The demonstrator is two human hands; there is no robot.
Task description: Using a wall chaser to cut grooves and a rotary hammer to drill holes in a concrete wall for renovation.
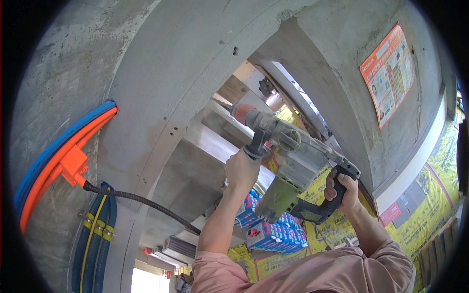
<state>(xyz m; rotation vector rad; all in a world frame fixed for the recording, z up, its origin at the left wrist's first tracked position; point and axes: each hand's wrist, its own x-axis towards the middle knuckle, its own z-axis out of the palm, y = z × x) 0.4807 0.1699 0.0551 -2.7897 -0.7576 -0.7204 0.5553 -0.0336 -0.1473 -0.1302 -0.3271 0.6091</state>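
A dusty green-and-grey rotary hammer drill (302,163) is held up in front of me, tilted so its red-ringed chuck (241,113) points to the upper left. From the chuck a thin bit (222,102) sticks out; its tip lies before the grey concrete beam (195,73), and I cannot tell whether it touches. My left hand (243,168) is wrapped round the black side handle below the chuck. Round the black rear handle (320,210) my right hand (343,190) is closed, its fingers beside the upper grip. Whether a finger presses the trigger is hidden.
Blue and orange conduits (63,146) with an orange box (73,165) run along the left wall, above strapped blue pipes (97,234). A dark corrugated hose (141,197) passes behind my left forearm. Blue boxes (276,237) are stacked below. A poster (388,73) hangs at right.
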